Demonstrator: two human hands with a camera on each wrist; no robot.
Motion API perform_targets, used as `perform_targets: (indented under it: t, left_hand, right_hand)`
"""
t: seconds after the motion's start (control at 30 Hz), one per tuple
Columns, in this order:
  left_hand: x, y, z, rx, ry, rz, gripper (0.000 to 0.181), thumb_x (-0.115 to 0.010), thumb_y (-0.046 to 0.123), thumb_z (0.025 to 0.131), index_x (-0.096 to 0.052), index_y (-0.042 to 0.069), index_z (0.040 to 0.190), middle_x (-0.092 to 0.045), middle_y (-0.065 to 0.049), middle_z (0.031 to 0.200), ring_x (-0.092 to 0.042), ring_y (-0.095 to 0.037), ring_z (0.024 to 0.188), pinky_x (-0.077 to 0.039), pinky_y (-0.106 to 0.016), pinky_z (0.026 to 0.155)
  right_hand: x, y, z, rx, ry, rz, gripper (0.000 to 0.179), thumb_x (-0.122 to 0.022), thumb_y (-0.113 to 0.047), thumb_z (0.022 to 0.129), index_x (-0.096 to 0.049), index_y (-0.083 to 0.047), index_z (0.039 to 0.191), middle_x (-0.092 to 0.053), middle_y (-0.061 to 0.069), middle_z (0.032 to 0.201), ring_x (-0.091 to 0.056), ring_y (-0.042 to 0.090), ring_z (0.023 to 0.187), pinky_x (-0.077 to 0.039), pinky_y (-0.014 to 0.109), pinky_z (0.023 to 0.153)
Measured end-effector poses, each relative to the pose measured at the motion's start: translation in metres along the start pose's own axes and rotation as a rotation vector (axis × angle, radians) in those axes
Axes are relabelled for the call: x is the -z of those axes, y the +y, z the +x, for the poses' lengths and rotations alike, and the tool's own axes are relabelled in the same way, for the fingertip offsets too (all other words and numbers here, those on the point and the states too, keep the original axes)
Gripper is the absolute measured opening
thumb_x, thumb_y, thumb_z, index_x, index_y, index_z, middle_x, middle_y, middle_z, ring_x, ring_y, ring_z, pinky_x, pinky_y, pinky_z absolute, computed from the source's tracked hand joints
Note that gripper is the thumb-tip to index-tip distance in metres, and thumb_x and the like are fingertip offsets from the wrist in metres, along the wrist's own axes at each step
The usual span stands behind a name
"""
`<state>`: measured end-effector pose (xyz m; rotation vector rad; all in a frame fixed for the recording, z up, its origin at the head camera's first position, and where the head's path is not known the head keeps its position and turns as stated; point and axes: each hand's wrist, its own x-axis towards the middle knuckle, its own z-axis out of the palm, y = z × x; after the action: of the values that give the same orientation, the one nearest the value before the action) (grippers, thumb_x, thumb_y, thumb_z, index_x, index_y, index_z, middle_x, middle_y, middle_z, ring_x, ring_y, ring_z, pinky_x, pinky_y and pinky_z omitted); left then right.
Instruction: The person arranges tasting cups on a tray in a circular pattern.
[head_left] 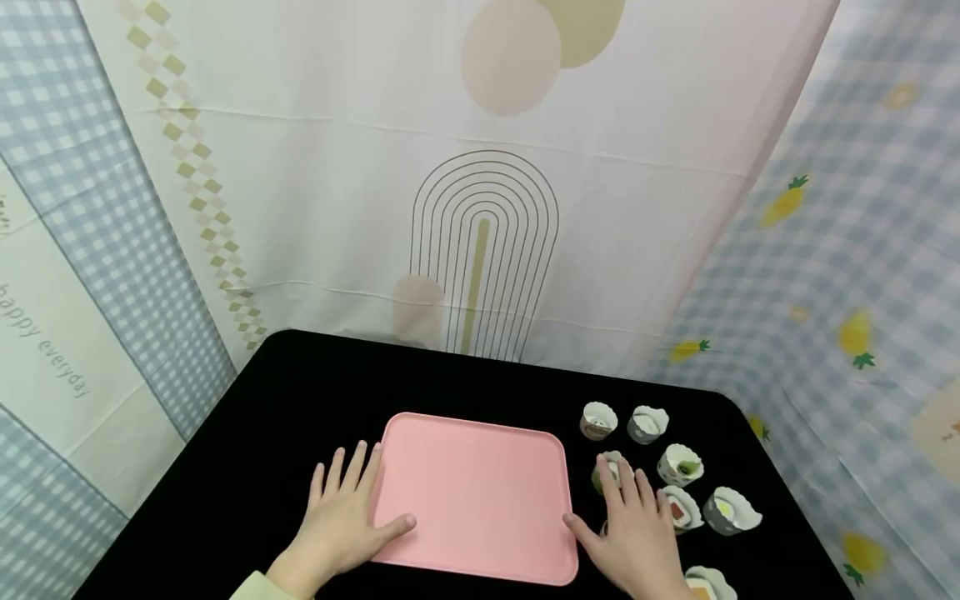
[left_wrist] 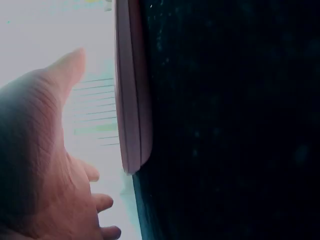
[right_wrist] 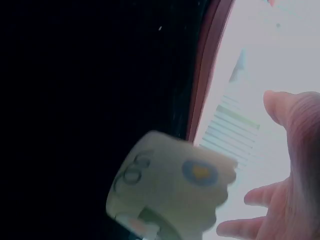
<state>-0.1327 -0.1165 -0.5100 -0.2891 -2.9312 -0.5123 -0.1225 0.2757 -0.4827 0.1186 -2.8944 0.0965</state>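
Observation:
A pink rectangular tray (head_left: 472, 500) lies on the black table. At its left edge is my left hand (head_left: 333, 525), fingers straight and spread, thumb reaching over the tray's near left corner in the head view. On the other side, my right hand (head_left: 633, 537) has its fingers extended above a few small paper baking cups, its thumb by the tray's right edge. One green-sided cup (head_left: 597, 481) is partly hidden under those fingers. The right wrist view shows a scalloped pale cup (right_wrist: 165, 175) with printed drawings below the right hand (right_wrist: 300, 160). Neither hand holds anything.
Several more paper cups stand right of the tray: a brown one (head_left: 597, 422), a grey one (head_left: 647, 427), one with something green (head_left: 680, 467), one with something yellow (head_left: 729, 512). Patterned cloth curtains (head_left: 337, 208) hang behind and beside the black table (head_left: 315, 392).

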Motion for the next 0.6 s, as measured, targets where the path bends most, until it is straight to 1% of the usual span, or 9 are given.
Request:
perform_targets:
  t: [0.1,0.27,0.33,0.37,0.43,0.47,0.53,0.57,0.6]
  left_hand:
    - [0.0,-0.001,0.004,0.019,-0.06,-0.104,0.116,-0.054,0.082,0.072,-0.024,0.003,0.153,-0.021,-0.02,0.156,-0.015,-0.049,0.14,-0.014,-0.067,0.108]
    - [0.004,-0.002,0.01,0.055,-0.204,-0.35,0.122,-0.06,0.074,0.076,-0.004,-0.001,0.154,-0.007,-0.024,0.157,-0.007,-0.048,0.141,-0.013,-0.069,0.107]
    - [0.006,-0.003,0.012,0.046,-0.23,-0.46,0.121,-0.064,0.069,0.078,0.001,-0.001,0.153,-0.003,-0.026,0.157,-0.005,-0.047,0.141,-0.013,-0.067,0.108]
    - [0.007,-0.004,0.014,0.038,-0.234,-0.514,0.12,-0.065,0.066,0.079,0.002,0.0,0.153,-0.002,-0.027,0.157,-0.006,-0.046,0.142,-0.014,-0.066,0.109]
    - [0.007,-0.006,0.017,0.04,-0.229,-0.596,0.118,-0.068,0.06,0.08,0.001,-0.001,0.153,-0.006,-0.028,0.156,-0.013,-0.045,0.141,-0.019,-0.063,0.109]
    - [0.007,-0.007,0.018,0.049,-0.22,-0.626,0.116,-0.069,0.058,0.08,-0.001,-0.002,0.153,-0.011,-0.029,0.155,-0.019,-0.045,0.14,-0.023,-0.061,0.109]
    - [0.004,-0.009,0.021,0.085,-0.206,-0.685,0.113,-0.072,0.053,0.081,-0.006,-0.004,0.152,-0.021,-0.031,0.152,-0.032,-0.044,0.134,-0.034,-0.057,0.106]
    - [0.003,-0.01,0.022,0.115,-0.2,-0.708,0.111,-0.073,0.051,0.081,-0.008,-0.006,0.152,-0.026,-0.03,0.149,-0.038,-0.043,0.131,-0.039,-0.054,0.103]
    - [0.002,-0.012,0.023,0.146,-0.194,-0.728,0.109,-0.074,0.049,0.081,-0.011,-0.007,0.15,-0.032,-0.03,0.147,-0.044,-0.041,0.127,-0.044,-0.051,0.098]
  right_hand:
    - [0.006,0.007,-0.001,-0.032,-0.048,0.036,0.096,-0.051,-0.077,0.08,-0.036,-0.012,0.149,-0.039,0.026,0.144,-0.039,0.052,0.124,-0.03,0.074,0.093]
    - [0.02,0.026,-0.006,-0.063,-0.123,0.141,0.099,-0.046,-0.078,0.081,-0.032,-0.009,0.151,-0.043,0.026,0.141,-0.045,0.05,0.12,-0.035,0.069,0.092]
    - [0.026,0.036,-0.008,-0.076,-0.147,0.192,0.097,-0.048,-0.076,0.082,-0.032,-0.009,0.15,-0.05,0.022,0.134,-0.052,0.044,0.114,-0.041,0.063,0.088]
    - [0.03,0.041,-0.009,-0.089,-0.169,0.219,0.096,-0.048,-0.075,0.082,-0.031,-0.009,0.151,-0.051,0.021,0.134,-0.053,0.042,0.113,-0.043,0.061,0.087]
    - [0.036,0.05,-0.011,-0.135,-0.233,0.265,0.096,-0.049,-0.074,0.083,-0.029,-0.01,0.152,-0.049,0.023,0.135,-0.054,0.042,0.113,-0.047,0.057,0.083]
    - [0.04,0.055,-0.012,-0.163,-0.274,0.288,0.096,-0.049,-0.074,0.083,-0.028,-0.01,0.152,-0.048,0.023,0.136,-0.054,0.042,0.113,-0.048,0.056,0.081]
    - [0.044,0.064,-0.014,-0.214,-0.344,0.317,0.098,-0.047,-0.076,0.083,-0.026,-0.011,0.153,-0.046,0.025,0.138,-0.053,0.042,0.113,-0.049,0.054,0.078]
    - [0.046,0.068,-0.015,-0.235,-0.371,0.331,0.098,-0.046,-0.076,0.083,-0.025,-0.011,0.153,-0.039,0.026,0.144,-0.049,0.044,0.119,-0.048,0.055,0.081]
    - [0.048,0.073,-0.016,-0.256,-0.393,0.339,0.099,-0.046,-0.077,0.082,-0.025,-0.011,0.153,-0.038,0.026,0.144,-0.049,0.044,0.119,-0.048,0.054,0.08]
